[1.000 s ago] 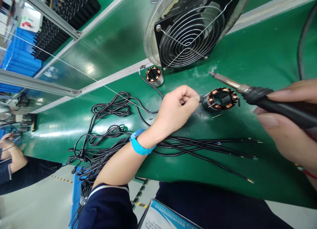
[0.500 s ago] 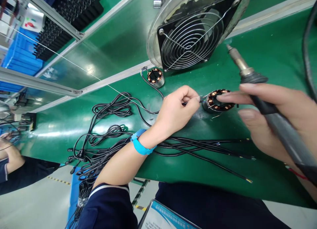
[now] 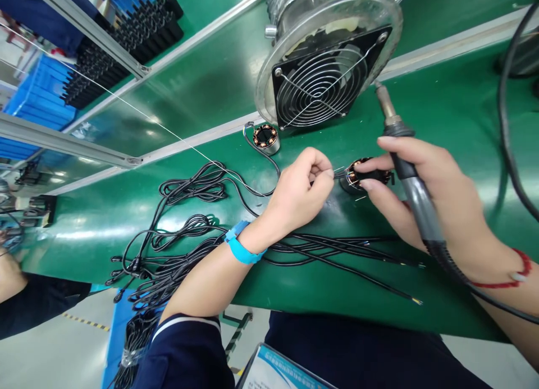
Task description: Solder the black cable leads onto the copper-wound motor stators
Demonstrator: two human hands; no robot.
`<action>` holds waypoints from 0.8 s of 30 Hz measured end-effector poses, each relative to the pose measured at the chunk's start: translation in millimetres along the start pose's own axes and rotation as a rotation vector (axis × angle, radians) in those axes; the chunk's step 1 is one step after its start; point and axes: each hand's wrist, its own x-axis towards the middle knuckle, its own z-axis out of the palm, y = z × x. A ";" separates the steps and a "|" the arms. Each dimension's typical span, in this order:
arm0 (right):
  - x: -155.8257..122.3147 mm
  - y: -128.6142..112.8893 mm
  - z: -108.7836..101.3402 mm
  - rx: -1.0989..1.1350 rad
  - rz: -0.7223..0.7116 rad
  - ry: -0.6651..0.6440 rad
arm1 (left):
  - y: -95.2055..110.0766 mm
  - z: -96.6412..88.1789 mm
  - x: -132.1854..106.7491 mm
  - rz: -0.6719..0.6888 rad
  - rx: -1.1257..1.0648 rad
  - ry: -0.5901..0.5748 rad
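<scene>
My left hand [image 3: 301,188], with a blue wrist strap [image 3: 242,246], is pinched on a thin black wire whose bare end meets a copper-wound stator [image 3: 357,177] on the green bench. Two fingers of my right hand [image 3: 429,195] grip that stator, while the same hand holds a soldering iron [image 3: 406,164] upright, its tip pointing up and away toward the fan. A second stator [image 3: 266,137] stands farther back, just below the fan.
An extraction fan with a wire grille [image 3: 322,80] stands behind the stators. Black cables lie bundled [image 3: 185,232] at left and stretched out [image 3: 349,254] along the front edge. Trays of black parts [image 3: 122,35] fill the rack. Another person's sleeve [image 3: 29,299] is at far left.
My right hand swung the soldering iron from level, tip near the stator, to upright and put its fingers on the stator. My left hand kept its pinch on the wire.
</scene>
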 end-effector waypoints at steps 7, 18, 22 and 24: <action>1.6 -0.4 6.2 0.050 -0.002 0.047 | 0.5 -0.5 -4.6 0.033 0.032 -0.053; -1.0 -2.0 10.5 0.120 0.045 0.019 | -2.1 -0.5 -2.9 -0.044 -0.003 -0.038; 0.2 -1.1 11.1 0.118 0.010 0.028 | -4.3 -1.5 -3.9 0.237 0.128 0.012; 1.3 -1.6 10.4 0.118 -0.007 0.024 | -5.3 -1.5 -4.6 0.354 0.216 0.011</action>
